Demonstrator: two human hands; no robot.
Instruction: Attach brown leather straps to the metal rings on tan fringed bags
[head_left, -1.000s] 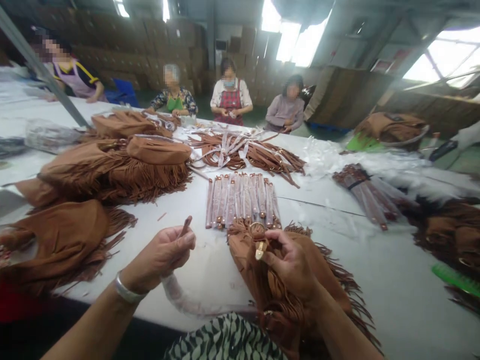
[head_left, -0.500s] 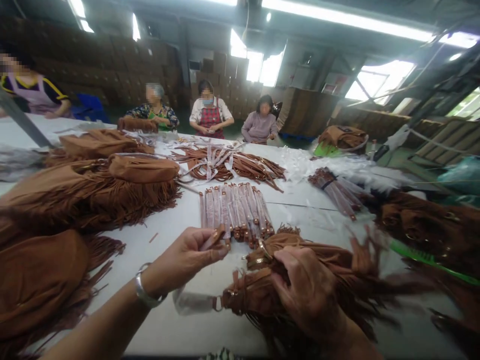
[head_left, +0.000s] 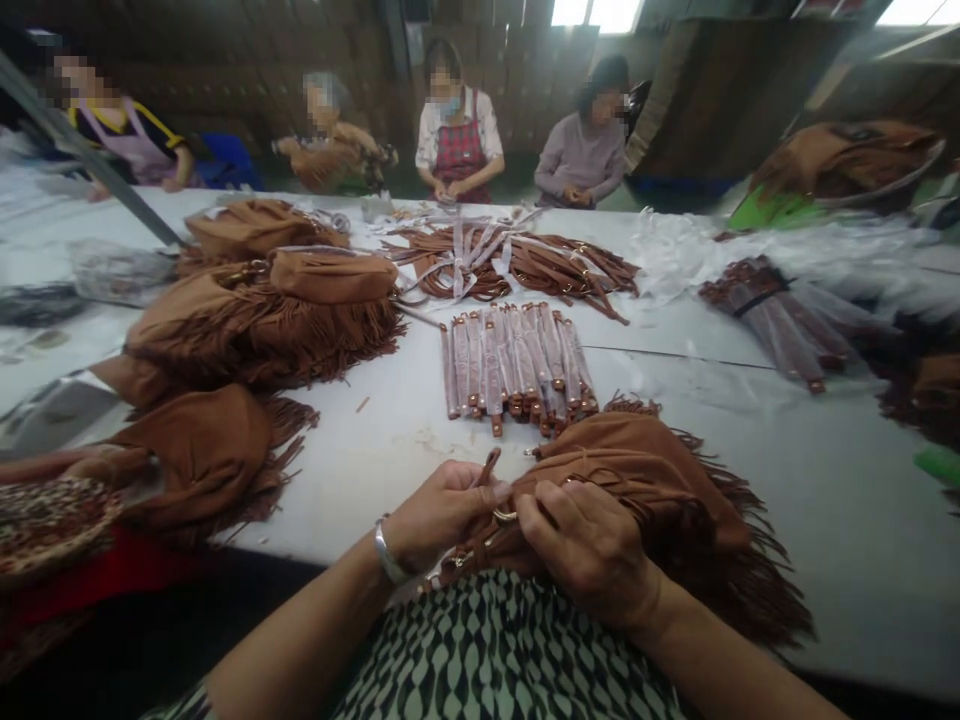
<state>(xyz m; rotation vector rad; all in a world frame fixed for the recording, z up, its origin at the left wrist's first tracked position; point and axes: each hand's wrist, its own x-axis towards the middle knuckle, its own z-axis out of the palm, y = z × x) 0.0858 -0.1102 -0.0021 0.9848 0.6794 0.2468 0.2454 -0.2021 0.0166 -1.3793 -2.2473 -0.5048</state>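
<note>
My left hand (head_left: 450,510), with a silver bracelet at the wrist, pinches a brown leather strap (head_left: 489,466) whose end sticks up between thumb and fingers. Close on its right, my right hand (head_left: 581,545) grips the edge of a brown fringed bag (head_left: 637,455) near a gold ring (head_left: 505,516). The bag lies at the table's front edge, its fringe spread to the right. Just beyond the hands lies a row of plastic-wrapped straps (head_left: 514,365) with gold studs.
Brown fringed bags (head_left: 262,315) are piled at the left. Long brown straps (head_left: 517,260) lie further back, wrapped straps (head_left: 784,310) at the right. Several people sit across the white table (head_left: 375,425). At the lower left is another person's patterned sleeve (head_left: 56,525).
The view has tipped down and shifted left. My hands have come closer together around the ring, nearer my body. The strap now stands more upright in my left hand.
</note>
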